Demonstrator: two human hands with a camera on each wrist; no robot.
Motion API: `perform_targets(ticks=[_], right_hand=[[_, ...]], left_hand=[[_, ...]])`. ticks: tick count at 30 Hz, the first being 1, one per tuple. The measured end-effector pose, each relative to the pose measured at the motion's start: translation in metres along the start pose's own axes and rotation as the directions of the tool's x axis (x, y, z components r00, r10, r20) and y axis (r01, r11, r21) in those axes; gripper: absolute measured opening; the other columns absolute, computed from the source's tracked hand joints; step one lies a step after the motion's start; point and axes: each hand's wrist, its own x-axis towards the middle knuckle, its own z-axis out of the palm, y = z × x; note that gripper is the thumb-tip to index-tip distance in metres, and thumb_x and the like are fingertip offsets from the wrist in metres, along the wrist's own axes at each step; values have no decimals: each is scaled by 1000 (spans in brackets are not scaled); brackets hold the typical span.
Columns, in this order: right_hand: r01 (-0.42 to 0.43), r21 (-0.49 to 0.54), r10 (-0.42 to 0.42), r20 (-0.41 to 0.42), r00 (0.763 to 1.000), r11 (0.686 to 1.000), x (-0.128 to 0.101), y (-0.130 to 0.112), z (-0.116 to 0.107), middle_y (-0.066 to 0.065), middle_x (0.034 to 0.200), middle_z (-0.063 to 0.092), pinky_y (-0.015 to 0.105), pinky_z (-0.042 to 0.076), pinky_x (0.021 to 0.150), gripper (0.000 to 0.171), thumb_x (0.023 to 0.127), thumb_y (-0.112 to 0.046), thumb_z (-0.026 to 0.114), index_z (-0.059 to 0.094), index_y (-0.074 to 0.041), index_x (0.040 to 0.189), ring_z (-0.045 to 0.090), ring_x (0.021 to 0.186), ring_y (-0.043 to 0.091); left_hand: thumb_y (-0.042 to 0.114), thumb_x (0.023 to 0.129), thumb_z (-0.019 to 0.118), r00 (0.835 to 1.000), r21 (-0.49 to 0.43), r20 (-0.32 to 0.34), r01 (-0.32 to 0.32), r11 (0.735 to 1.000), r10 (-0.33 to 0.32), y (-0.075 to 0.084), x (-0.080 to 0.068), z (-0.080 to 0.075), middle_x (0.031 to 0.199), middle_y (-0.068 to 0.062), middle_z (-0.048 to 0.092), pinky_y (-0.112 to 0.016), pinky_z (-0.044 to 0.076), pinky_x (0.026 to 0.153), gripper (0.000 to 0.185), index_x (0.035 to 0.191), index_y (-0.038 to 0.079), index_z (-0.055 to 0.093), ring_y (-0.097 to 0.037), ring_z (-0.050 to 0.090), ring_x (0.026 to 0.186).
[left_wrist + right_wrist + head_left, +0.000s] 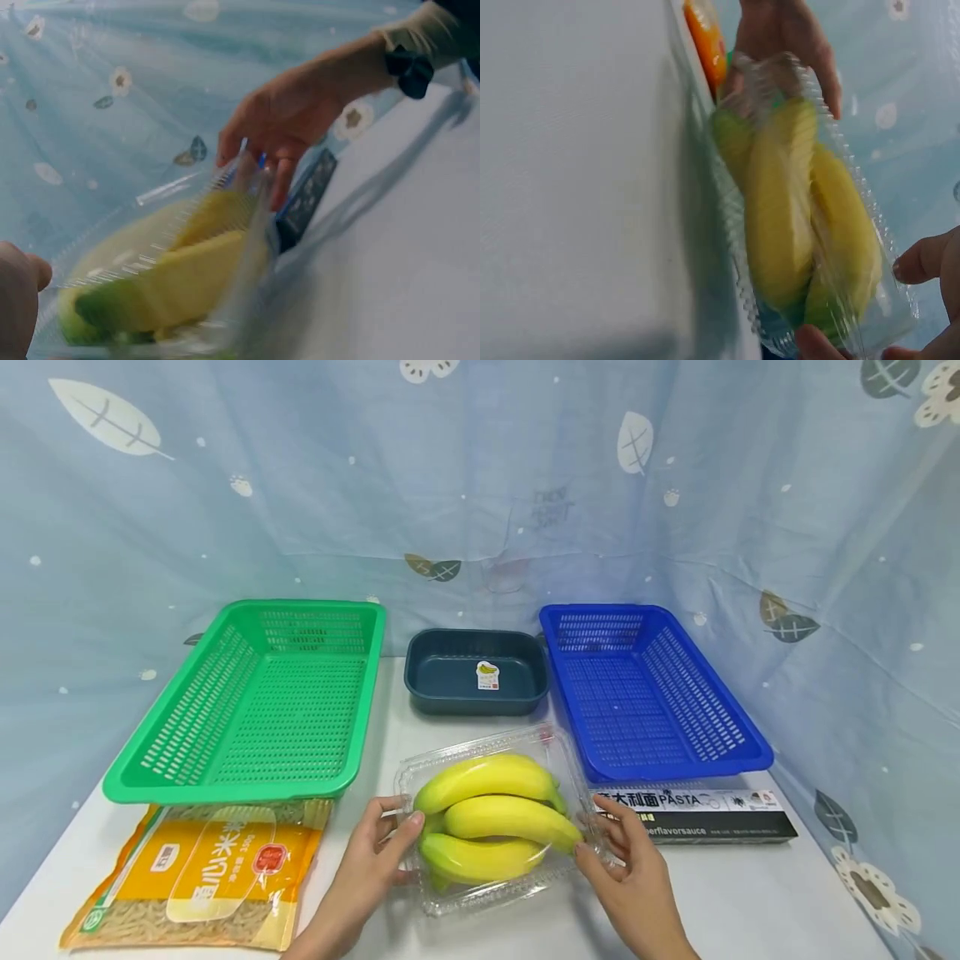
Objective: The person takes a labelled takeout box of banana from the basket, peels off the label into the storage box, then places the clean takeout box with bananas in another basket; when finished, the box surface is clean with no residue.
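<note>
A clear plastic clamshell box (480,902) holds several yellow bananas (510,818) with greenish ends. My left hand (371,856) grips its left end, thumb on top and fingers at the side and beneath. At the opposite end my right hand (633,881) grips the box in the same way. Held slightly slanted, the box seems raised off the white table, with a shadow beside it in the right wrist view. Through the clear wall the bananas (780,217) show in the right wrist view. The left wrist view is blurred; the right hand (281,120) appears across the box there.
Behind the box stands a dark teal tray (420,703) with a small banana-picture card (487,676) inside. A green basket (360,693) is on the left, a blue basket (720,718) on the right. An orange noodle bag (202,877) and a black-and-white pasta box (712,827) lie in front of them.
</note>
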Motion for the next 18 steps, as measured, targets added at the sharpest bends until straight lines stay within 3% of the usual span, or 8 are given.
perform_targets(ticks=[3, 9, 13, 18], right_hand=[[32, 8, -31, -22, 999, 999, -2, -6, -3, 5, 124, 58, 28, 53, 74, 56, 83, -18, 72, 45, -26, 132, 56, 111, 25], [147, 130, -144, -35, 989, 981, -2, -19, -8, 7, 124, 56, 30, 55, 71, 56, 82, -3, 71, 48, -15, 131, 55, 112, 21], [254, 194, -261, 8, 965, 948, 2, -29, -13, 12, 123, 56, 33, 55, 71, 53, 83, 1, 68, 47, -7, 131, 56, 109, 21], [367, 248, -384, 22, 923, 896, 18, -51, -15, 14, 121, 56, 31, 56, 64, 50, 82, 7, 66, 49, -4, 128, 57, 109, 24]], left_hand=[[42, 91, 58, 1000, -19, 10, 25, 1000, -24, 0, -6, 2, 129, -23, 45, -39, 55, 66, 57, 129, 7, 34, -36, 50, 114], [30, 89, 63, 999, -117, 49, 12, 993, -6, 8, -20, -3, 126, -21, 45, -42, 54, 66, 63, 139, 15, 27, -29, 56, 104], [19, 86, 66, 999, -174, 29, -30, 984, 36, 16, -29, -10, 129, -19, 46, -43, 54, 66, 62, 138, 23, 33, -30, 58, 102], [10, 87, 64, 991, -204, -7, -134, 970, 135, 29, -34, -18, 129, -15, 46, -44, 55, 70, 57, 135, 26, 39, -31, 59, 103]])
